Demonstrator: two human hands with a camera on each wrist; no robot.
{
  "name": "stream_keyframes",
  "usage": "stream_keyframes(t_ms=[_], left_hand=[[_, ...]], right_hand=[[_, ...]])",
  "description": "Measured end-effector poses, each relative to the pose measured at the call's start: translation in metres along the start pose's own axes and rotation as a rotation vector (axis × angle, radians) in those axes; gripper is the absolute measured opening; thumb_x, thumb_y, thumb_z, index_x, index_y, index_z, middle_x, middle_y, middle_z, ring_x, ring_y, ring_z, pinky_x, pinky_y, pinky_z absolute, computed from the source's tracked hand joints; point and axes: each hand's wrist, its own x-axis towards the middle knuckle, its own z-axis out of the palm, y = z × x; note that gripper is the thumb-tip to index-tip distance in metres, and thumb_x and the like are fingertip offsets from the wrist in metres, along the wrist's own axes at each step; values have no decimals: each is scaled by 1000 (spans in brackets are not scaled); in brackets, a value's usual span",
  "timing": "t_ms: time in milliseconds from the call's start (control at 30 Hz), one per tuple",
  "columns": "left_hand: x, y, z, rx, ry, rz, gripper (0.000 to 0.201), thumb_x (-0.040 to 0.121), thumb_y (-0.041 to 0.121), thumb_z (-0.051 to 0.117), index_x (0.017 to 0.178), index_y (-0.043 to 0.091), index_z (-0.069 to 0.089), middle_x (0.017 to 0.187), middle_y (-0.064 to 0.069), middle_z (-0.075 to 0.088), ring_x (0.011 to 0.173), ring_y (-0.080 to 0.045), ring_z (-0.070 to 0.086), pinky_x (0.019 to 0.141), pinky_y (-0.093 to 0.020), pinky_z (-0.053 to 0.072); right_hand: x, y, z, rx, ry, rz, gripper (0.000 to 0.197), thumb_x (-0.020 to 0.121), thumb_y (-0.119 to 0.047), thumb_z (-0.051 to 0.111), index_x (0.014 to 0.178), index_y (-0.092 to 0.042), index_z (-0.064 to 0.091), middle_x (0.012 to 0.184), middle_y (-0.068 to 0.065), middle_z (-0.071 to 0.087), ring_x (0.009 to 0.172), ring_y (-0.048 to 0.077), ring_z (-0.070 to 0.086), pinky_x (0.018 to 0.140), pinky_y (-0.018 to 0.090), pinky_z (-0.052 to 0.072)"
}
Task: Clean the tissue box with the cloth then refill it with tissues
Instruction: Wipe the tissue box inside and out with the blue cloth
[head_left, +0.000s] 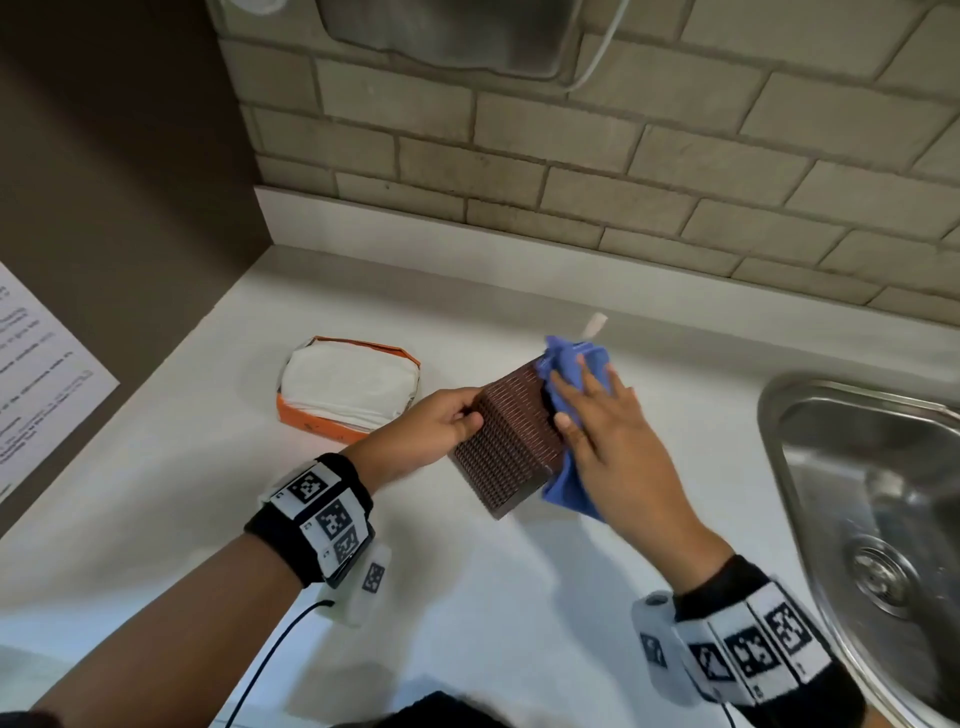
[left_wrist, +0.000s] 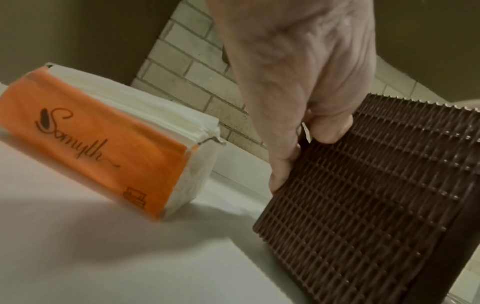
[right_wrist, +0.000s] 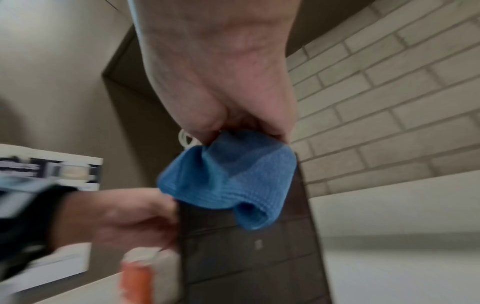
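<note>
Wiping the box, refill pending.

Box (head_left: 511, 441) tilted on counter (head_left: 467, 597), gripped at left edge by left hand (head_left: 436, 434); cloth (head_left: 574, 374) pressed flat on right face under right hand (head_left: 605, 441). Long axis near to far. Tissues (head_left: 350, 387) just left, closest to left hand.

From my head camera I see my left hand (head_left: 441, 426) gripping the left end of the brown ribbed tissue box (head_left: 511, 441), which is tilted above the white counter (head_left: 467, 597). My right hand (head_left: 608, 441) lies with fingers spread flat over the blue cloth (head_left: 571, 364), pressing it against the box's right side. An opened orange pack of white tissues (head_left: 350, 389) lies on the counter just left of my left hand. A steel sink (head_left: 857, 493) sits at the right, below the tiled wall (head_left: 623, 171).
</note>
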Motion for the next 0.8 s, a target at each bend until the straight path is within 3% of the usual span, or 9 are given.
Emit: stream_keyframes(t_ms=[133, 233, 333, 400, 467, 500, 600, 700, 800], left_hand=[[-3, -2, -3, -19, 3, 16, 31, 96, -9, 39, 118, 6, 54, 114, -8, 59, 101, -10, 56, 95, -21, 41], [-7, -1, -4, 3, -8, -14, 37, 94, -11, 39, 123, 7, 54, 118, -6, 60, 106, -7, 56, 100, -19, 39], [-9, 4, -5, 9, -42, -44, 42, 95, -10, 39, 131, 8, 51, 125, -2, 59, 114, -6, 55, 110, -24, 36], [-11, 11, -10, -81, -129, -56, 41, 96, -5, 42, 133, 12, 48, 127, -1, 58, 114, -5, 57, 109, -24, 39], [-13, 23, -13, -190, -234, -84, 32, 99, 17, 45, 129, 11, 53, 127, -3, 61, 114, -7, 59, 100, -21, 45], [-12, 29, -15, -211, -258, -106, 39, 97, 34, 46, 125, 10, 58, 126, -3, 63, 117, -10, 58, 100, -23, 44], [1, 48, -10, -14, -196, -177, 63, 81, 67, 51, 109, 13, 70, 116, -2, 71, 117, -18, 61, 109, -38, 39], [11, 52, -3, 220, -60, -189, 49, 86, 51, 60, 100, 5, 69, 105, -10, 73, 101, -22, 68, 101, -41, 46], [3, 42, -10, 73, -151, -109, 31, 88, 33, 63, 104, 7, 66, 105, -7, 71, 97, -13, 65, 96, -34, 48]], right_hand=[[-17, -15, 15, -80, -83, -198, 51, 96, -42, 23, 145, -31, 32, 156, -11, 14, 147, 14, 1, 119, 33, 3], [-4, 6, 7, 77, 14, -60, 46, 98, -42, 31, 143, -34, 36, 155, -14, 18, 146, 9, 4, 119, 30, 6], [7, 18, -2, 286, 67, 100, 41, 100, -30, 38, 141, -28, 41, 146, -17, 30, 136, 1, 26, 110, 10, 19], [9, 22, -4, 454, 63, 222, 41, 99, -30, 39, 140, -28, 41, 143, -11, 40, 129, 4, 36, 106, 14, 28], [10, 25, -7, 565, 73, 300, 41, 98, -35, 40, 139, -31, 43, 141, -7, 46, 129, 9, 43, 109, 30, 33], [10, 25, -8, 593, 73, 311, 40, 98, -37, 41, 138, -32, 44, 140, -7, 49, 128, 9, 45, 110, 34, 35], [5, 17, -9, 594, 62, 287, 38, 98, -36, 41, 134, -31, 49, 134, -9, 55, 123, 8, 50, 105, 30, 40], [-9, 8, -17, 571, 75, 244, 34, 98, -33, 40, 129, -33, 53, 125, -14, 60, 115, 2, 54, 87, 6, 42], [-25, 8, -28, 668, 46, 201, 33, 98, -33, 39, 126, -38, 54, 122, -22, 61, 111, -8, 56, 83, 3, 42]])
